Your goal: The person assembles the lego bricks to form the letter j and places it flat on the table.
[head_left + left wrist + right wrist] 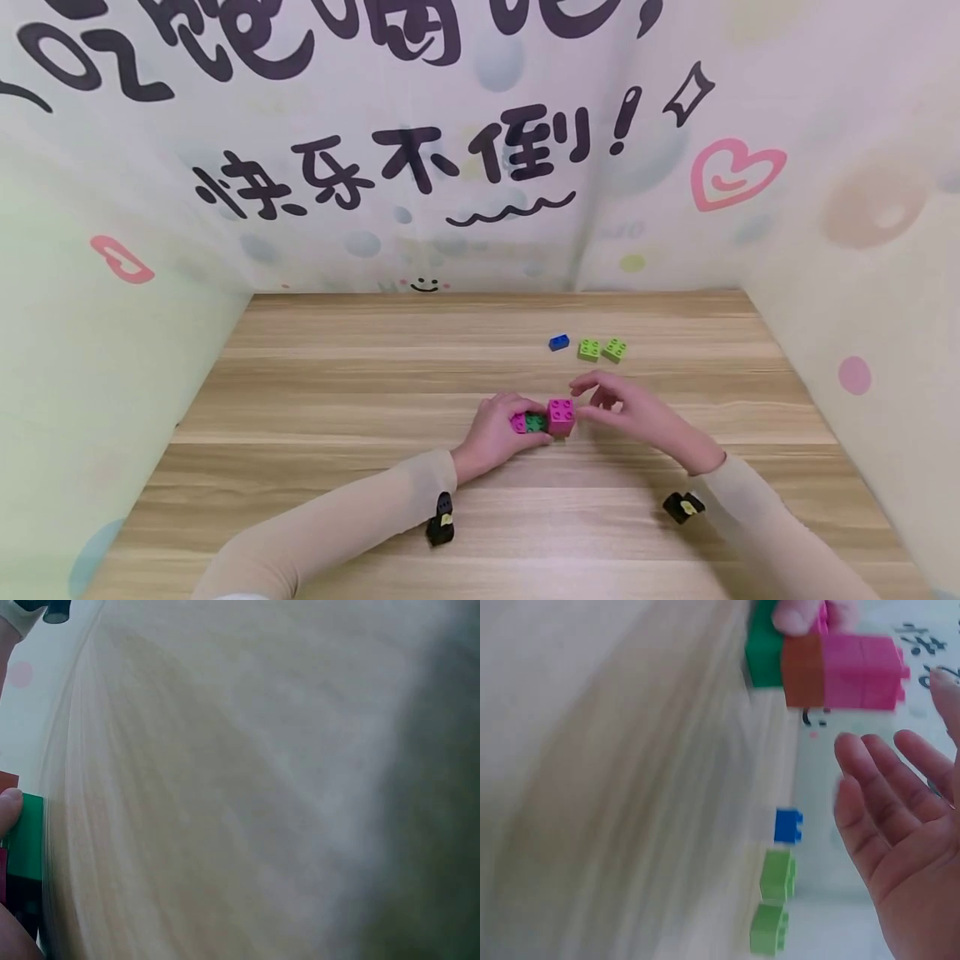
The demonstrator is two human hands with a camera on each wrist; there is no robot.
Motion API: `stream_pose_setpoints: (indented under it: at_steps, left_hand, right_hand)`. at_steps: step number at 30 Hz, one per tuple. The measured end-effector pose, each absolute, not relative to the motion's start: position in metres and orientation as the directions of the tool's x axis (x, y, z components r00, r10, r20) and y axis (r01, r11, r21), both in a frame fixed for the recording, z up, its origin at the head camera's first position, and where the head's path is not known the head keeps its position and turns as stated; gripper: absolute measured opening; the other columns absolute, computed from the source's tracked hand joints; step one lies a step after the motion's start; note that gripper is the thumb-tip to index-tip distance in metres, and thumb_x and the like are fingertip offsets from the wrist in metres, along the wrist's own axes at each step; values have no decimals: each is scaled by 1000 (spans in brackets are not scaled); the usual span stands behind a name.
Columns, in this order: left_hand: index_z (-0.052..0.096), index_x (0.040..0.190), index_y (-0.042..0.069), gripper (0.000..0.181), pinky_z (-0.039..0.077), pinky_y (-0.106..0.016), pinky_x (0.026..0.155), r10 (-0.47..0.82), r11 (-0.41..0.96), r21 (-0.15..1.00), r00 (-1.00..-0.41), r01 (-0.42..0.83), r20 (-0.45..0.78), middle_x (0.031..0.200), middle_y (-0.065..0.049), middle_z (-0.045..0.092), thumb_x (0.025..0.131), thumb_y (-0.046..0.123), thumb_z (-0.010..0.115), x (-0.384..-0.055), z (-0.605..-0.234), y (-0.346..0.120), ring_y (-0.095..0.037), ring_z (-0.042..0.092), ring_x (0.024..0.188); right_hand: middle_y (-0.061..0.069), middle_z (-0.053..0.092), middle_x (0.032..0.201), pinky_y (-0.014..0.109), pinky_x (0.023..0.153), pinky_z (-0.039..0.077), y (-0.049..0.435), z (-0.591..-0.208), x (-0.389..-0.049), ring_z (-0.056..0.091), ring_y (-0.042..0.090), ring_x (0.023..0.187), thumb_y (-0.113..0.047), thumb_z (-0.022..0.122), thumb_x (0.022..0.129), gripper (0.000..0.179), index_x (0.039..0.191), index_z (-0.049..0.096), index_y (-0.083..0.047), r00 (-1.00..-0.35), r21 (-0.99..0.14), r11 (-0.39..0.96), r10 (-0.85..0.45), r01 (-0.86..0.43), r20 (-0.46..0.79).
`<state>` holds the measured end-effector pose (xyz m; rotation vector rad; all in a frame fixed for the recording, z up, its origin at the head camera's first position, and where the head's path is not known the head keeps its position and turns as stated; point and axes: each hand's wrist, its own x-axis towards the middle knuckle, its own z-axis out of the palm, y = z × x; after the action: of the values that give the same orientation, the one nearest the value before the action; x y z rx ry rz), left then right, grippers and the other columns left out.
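Between its thumb and fingers my left hand [497,429] holds a cluster of toy building bricks. A green brick [536,423] shows in its grasp, beside a pink piece [518,422] partly covered by the fingers. At the cluster's right end rises a stack topped by a pink brick [561,412] with round studs. From the right wrist, an orange-brown brick [803,671] appears between the green and the pink. My right hand [637,410] is just right of the stack, fingers apart and loosely bent, with nothing in it. Only the green edge [28,836] and fingertips show clearly from the left wrist.
Behind the hands, a small blue brick [558,342] and two lime green bricks, one left [588,349] and one right [615,350], lie on the wooden table [337,367]. Printed white sheets [480,250] enclose the table at the back and sides.
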<state>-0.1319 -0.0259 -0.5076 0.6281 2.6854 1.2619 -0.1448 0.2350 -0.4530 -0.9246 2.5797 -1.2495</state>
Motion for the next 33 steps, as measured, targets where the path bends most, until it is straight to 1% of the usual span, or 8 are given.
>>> stream_pose_setpoints:
  at_steps: [4, 11, 15, 18, 22, 29, 33]
  left_hand:
    - [77, 122, 20, 43, 40, -43, 103, 406, 567, 766, -912, 304, 61, 119, 5, 74, 85, 39, 88, -131, -505, -26, -15, 61, 112]
    - [77, 122, 20, 43, 39, -41, 103, 405, 566, 769, -912, 299, 56, 119, 6, 73, 85, 39, 88, -130, -506, -26, -14, 60, 113]
    - [77, 122, 20, 43, 39, -42, 103, 407, 566, 768, -912, 300, 56, 119, 6, 73, 85, 39, 88, -130, -506, -26, -14, 60, 113]
    - [77, 122, 21, 43, 40, -42, 103, 408, 567, 767, -911, 300, 55, 119, 6, 73, 85, 39, 88, -130, -506, -26, -14, 60, 113]
    - [77, 121, 21, 43, 39, -41, 102, 409, 567, 767, -911, 300, 54, 118, 6, 73, 85, 40, 88, -130, -506, -26, -14, 60, 112]
    - [77, 121, 21, 42, 39, -42, 102, 404, 563, 775, -914, 288, 46, 118, 6, 72, 85, 40, 87, -129, -506, -26, -15, 60, 112]
    - [77, 121, 21, 42, 39, -41, 103, 400, 563, 777, -916, 281, 42, 117, 6, 72, 84, 40, 88, -129, -505, -26, -15, 60, 112]
  right_hand:
    - [18, 71, 115, 26, 73, 56, 247, -449, -155, 63, 8, 83, -9, 73, 98, 31, 126, 65, 1, -833, -719, 511, -525, -471, 173]
    - [13, 73, 111, 27, 74, 55, 264, -447, -169, 64, 11, 84, -9, 73, 98, 29, 123, 67, 2, -873, -677, 584, -450, -448, 189]
    - [15, 73, 110, 27, 72, 55, 270, -448, -175, 64, 13, 82, -9, 74, 97, 29, 123, 67, 3, -884, -657, 610, -419, -442, 206]
    - [17, 73, 112, 27, 73, 55, 275, -450, -180, 65, 15, 84, -11, 74, 97, 31, 125, 67, 3, -899, -650, 633, -385, -421, 208]
    - [19, 71, 118, 29, 77, 55, 281, -454, -184, 66, 21, 90, -15, 74, 99, 36, 129, 65, 1, -921, -640, 667, -337, -381, 197]
    - [22, 68, 121, 41, 80, 56, 285, -461, -189, 66, 28, 92, -21, 72, 100, 41, 134, 63, 2, -940, -632, 699, -289, -335, 179]
    - [23, 65, 123, 41, 80, 56, 285, -463, -193, 66, 31, 95, -24, 71, 101, 46, 138, 60, 2, -955, -630, 720, -259, -291, 146]
